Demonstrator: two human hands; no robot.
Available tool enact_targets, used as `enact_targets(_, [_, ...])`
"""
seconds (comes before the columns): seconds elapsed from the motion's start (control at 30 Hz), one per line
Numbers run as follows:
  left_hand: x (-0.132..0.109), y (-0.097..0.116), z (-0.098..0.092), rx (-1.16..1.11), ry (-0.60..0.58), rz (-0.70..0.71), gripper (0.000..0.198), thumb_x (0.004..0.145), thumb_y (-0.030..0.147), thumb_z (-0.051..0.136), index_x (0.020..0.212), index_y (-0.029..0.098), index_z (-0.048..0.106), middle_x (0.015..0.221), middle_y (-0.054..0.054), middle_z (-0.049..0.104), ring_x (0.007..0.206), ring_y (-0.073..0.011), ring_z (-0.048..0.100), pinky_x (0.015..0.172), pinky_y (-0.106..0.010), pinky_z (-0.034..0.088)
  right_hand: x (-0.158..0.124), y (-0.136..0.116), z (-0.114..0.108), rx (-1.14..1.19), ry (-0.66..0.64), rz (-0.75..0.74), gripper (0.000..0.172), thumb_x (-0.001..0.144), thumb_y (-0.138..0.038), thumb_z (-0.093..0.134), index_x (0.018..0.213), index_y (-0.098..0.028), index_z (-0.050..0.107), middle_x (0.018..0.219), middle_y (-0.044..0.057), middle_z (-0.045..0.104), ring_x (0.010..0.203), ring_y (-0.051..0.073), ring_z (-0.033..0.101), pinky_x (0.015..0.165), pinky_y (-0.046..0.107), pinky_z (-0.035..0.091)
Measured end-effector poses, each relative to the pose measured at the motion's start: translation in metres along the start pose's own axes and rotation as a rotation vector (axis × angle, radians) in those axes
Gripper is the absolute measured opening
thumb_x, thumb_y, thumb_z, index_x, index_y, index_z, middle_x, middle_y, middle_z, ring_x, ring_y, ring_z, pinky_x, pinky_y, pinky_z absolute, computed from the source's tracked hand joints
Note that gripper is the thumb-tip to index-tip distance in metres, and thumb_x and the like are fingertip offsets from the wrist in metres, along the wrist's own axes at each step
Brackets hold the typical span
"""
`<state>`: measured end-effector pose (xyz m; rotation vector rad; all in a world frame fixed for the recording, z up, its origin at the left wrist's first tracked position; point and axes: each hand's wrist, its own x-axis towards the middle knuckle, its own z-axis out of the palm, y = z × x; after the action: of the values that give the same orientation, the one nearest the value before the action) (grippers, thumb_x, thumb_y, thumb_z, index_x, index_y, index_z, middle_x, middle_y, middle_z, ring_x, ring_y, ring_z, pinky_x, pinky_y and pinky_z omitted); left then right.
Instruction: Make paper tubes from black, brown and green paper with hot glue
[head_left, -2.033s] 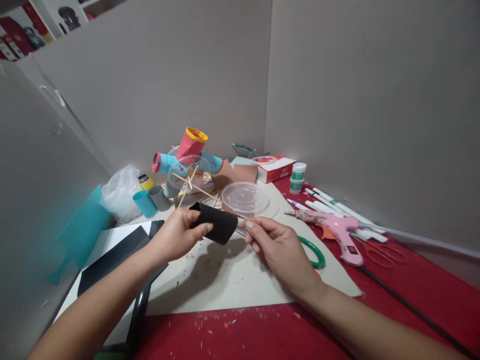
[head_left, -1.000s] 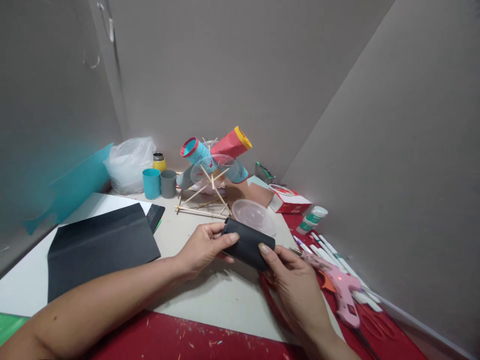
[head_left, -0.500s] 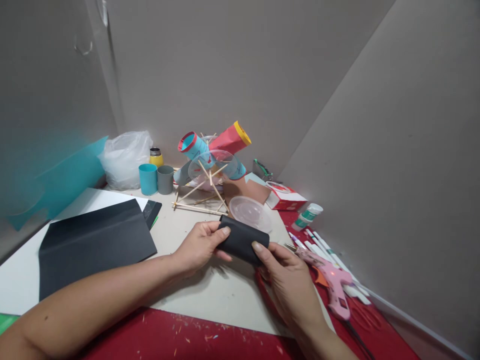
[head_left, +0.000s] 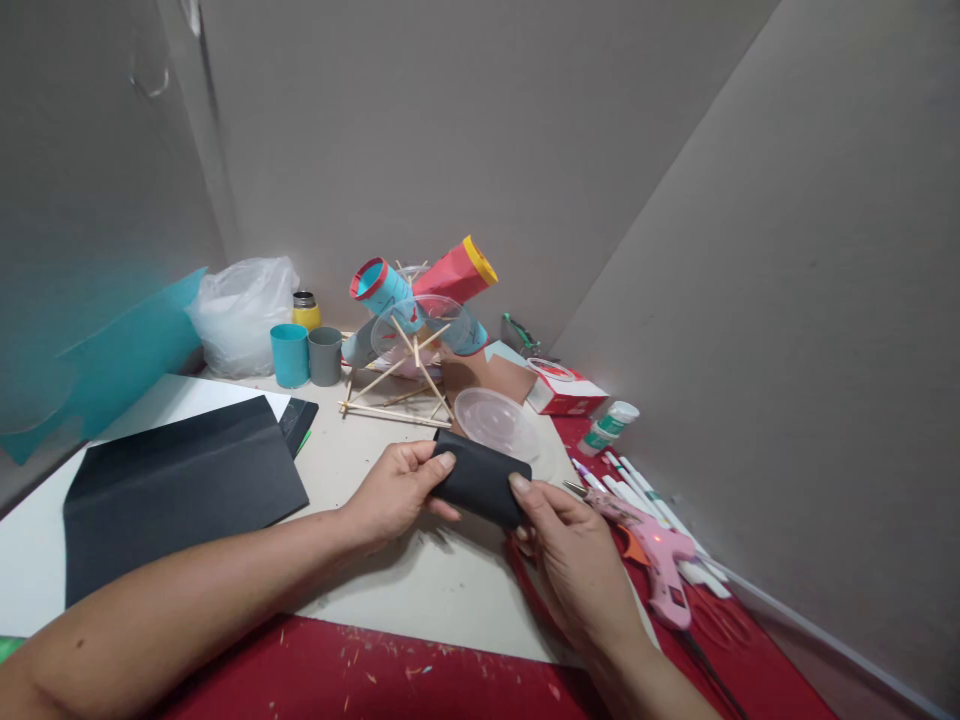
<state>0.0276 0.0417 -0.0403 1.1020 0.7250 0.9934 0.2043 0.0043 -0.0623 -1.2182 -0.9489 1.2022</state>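
Observation:
A rolled tube of black paper (head_left: 478,478) is held above the pale work board (head_left: 420,590). My left hand (head_left: 401,490) grips its left end, thumb on top and fingers underneath. At the right end my right hand (head_left: 566,540) pinches it, thumb on the upper face; most of its other fingers are hidden. Just behind the tube lies a clear plastic lid (head_left: 495,420). Beyond stands a wheel-like model (head_left: 420,330) of wooden sticks, clear discs and coloured paper tubes. Left of my forearm lies a folded black sheet (head_left: 187,480) on white paper.
Right of my hand, a pink glue gun (head_left: 660,555) with its light on lies beside several white markers (head_left: 637,490). At the back are a blue cup (head_left: 289,355), a grey cup (head_left: 325,356) and a plastic bag (head_left: 244,320). Walls enclose the table.
The view has shifted slightly, so the scene sits a little further left. My right thumb has slid slightly along the black tube; both hands keep hold of it.

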Motion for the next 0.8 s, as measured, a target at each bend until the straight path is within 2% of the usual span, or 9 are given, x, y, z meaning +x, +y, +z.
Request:
enact_targets(0.23, [0.000, -0.001, 0.000, -0.003, 0.011, -0.003, 0.046, 0.074, 0.052, 0.072, 0.091, 0.009, 0.074, 0.082, -0.011, 0.071, 0.070, -0.0161, 0.063, 0.055, -0.023, 0.055, 0.001, 0.002, -0.002, -0.048, -0.019, -0.039, 0.041, 0.077, -0.050, 0.074, 0.062, -0.019, 0.053, 0.050, -0.007, 0.038, 0.049, 0.010, 0.027, 0.046, 0.026, 0.017])
enact_targets(0.43, [0.000, -0.001, 0.000, -0.029, 0.028, -0.012, 0.044, 0.074, 0.049, 0.073, 0.092, 0.009, 0.075, 0.083, -0.012, 0.072, 0.069, -0.0153, 0.063, 0.054, -0.023, 0.055, 0.001, -0.001, 0.001, -0.065, -0.015, -0.050, 0.037, 0.075, -0.050, 0.075, 0.065, -0.017, 0.060, 0.051, -0.008, 0.032, 0.049, 0.009, 0.022, 0.046, 0.026, 0.014])
enact_targets(0.6, [-0.001, 0.001, -0.002, -0.046, -0.001, -0.063, 0.039, 0.077, 0.043, 0.073, 0.097, 0.010, 0.075, 0.089, -0.012, 0.072, 0.074, -0.0154, 0.064, 0.054, -0.020, 0.055, -0.001, -0.009, 0.005, -0.083, -0.010, -0.102, 0.031, 0.074, -0.048, 0.075, 0.072, -0.017, 0.070, 0.057, -0.003, 0.051, 0.050, 0.010, 0.031, 0.045, 0.024, 0.023])
enact_targets(0.8, [0.000, 0.003, -0.002, -0.049, 0.017, -0.102, 0.038, 0.073, 0.041, 0.077, 0.096, 0.011, 0.076, 0.091, -0.012, 0.073, 0.076, -0.0159, 0.065, 0.055, -0.021, 0.056, -0.003, -0.014, 0.008, -0.086, -0.024, -0.102, 0.027, 0.073, -0.045, 0.075, 0.081, -0.019, 0.077, 0.055, -0.003, 0.055, 0.049, 0.010, 0.037, 0.045, 0.023, 0.029])
